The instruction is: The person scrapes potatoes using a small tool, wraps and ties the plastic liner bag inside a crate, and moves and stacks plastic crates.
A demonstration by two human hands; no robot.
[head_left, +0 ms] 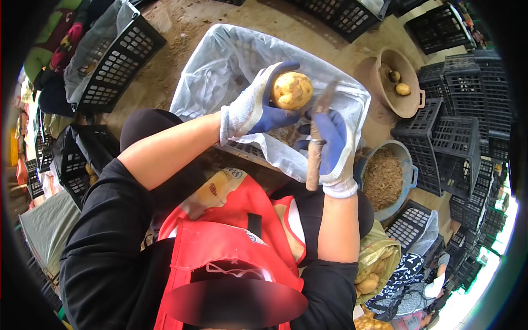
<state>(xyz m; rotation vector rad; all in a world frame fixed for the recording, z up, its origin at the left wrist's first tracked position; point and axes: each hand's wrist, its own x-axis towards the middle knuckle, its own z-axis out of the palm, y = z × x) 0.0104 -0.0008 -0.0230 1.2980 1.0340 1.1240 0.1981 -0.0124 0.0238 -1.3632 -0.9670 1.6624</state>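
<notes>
In my left hand (258,107), gloved in blue and grey, is a round yellow potato (292,91) with brown patches, gripped between thumb and fingers. My right hand (331,143), in a matching glove, is wrapped round the brown handle of a knife (314,159); its blurred brownish blade points up, just right of the potato. Both hands are over a crate lined with translucent plastic (206,71). The glove and the plastic hide parts of the crate's inside.
A brown basin (385,91) with potatoes stands at the right, above a blue basin (410,190) of brown scraps. Black crates (456,148) are stacked at far right; another lined crate (118,63) is upper left. A bag of potatoes (377,269) lies lower right, near another person (437,278).
</notes>
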